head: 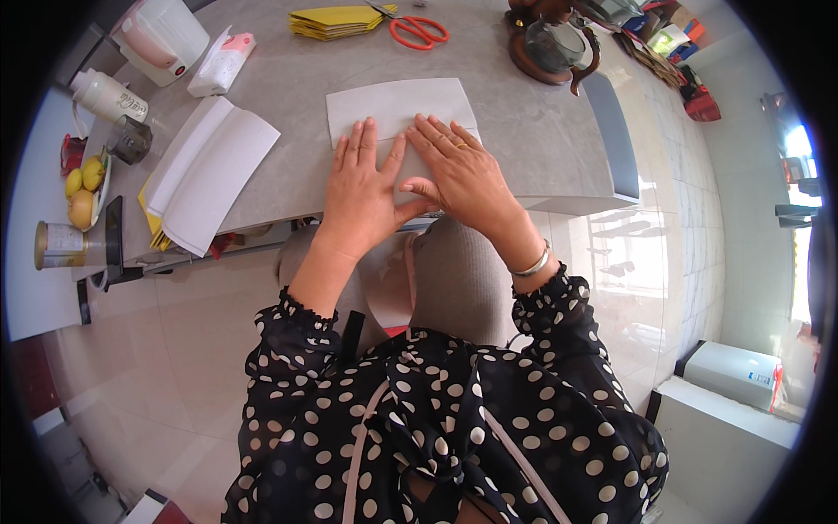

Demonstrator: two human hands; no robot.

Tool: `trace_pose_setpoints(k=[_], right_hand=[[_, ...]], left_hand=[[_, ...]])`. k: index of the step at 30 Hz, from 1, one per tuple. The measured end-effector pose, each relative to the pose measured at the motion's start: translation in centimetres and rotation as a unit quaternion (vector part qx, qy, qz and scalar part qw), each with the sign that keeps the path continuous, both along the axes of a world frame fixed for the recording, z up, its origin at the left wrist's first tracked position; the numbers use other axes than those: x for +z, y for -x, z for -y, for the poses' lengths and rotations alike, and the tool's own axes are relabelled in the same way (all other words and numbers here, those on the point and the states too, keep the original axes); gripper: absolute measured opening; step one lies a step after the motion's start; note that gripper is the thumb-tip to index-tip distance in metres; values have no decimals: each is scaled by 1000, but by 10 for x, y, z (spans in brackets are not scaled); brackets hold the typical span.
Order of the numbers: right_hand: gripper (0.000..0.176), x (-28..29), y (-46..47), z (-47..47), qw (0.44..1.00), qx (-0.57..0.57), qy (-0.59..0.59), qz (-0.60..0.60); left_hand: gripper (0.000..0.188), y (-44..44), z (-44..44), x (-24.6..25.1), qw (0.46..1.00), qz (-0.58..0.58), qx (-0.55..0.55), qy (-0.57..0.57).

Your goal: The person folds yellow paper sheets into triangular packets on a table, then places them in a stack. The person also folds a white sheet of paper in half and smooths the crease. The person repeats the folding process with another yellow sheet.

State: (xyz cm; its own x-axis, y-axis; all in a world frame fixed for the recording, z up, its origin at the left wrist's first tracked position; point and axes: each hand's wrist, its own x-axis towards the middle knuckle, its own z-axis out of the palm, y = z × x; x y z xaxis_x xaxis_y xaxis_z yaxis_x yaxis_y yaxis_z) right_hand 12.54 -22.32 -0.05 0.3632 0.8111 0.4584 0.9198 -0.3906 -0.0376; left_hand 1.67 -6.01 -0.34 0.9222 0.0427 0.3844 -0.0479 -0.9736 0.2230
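Observation:
A folded sheet of white paper point(400, 101) lies on the grey stone-look table point(288, 173) in front of me. My left hand point(362, 187) rests flat with spread fingers, its fingertips on the paper's near left part. My right hand point(461, 167) lies beside it, fingertips on the paper's near right part, thumb apart. Neither hand grips anything. To the left is a stack of folded white paper point(213, 173), with yellow paper point(152, 213) partly showing under it. Scissors with orange handles point(419, 33) touch or lie close to a stack of folded yellow paper point(334, 21) at the far side.
A glass teapot point(553, 49) on a brown stand is at the far right. Along the left are a white and pink appliance point(160, 39), a tissue pack point(222, 64), a white bottle point(111, 95), a dark glass cup point(129, 139), a fruit plate point(103, 190) and a tin point(60, 245).

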Motion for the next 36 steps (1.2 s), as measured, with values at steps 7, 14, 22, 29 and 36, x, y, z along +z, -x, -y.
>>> trace_pose_setpoints(k=[7, 14, 22, 29, 36], right_hand=[[81, 5, 0, 16, 997, -66, 29, -25], [82, 2, -5, 38, 991, -131, 25, 5], [69, 3, -3, 38, 984, -174, -17, -37], [78, 12, -1, 22, 993, -112, -37, -32], [76, -8, 4, 9, 996, -58, 5, -63]], left_hand=[[98, 1, 0, 1, 1000, -12, 11, -7], [100, -1, 1, -2, 1000, -14, 14, -23], [101, -3, 1, -8, 1000, 25, 10, -7], [96, -2, 4, -8, 1000, 5, 19, 5], [98, -4, 4, -12, 1000, 13, 15, 9]])
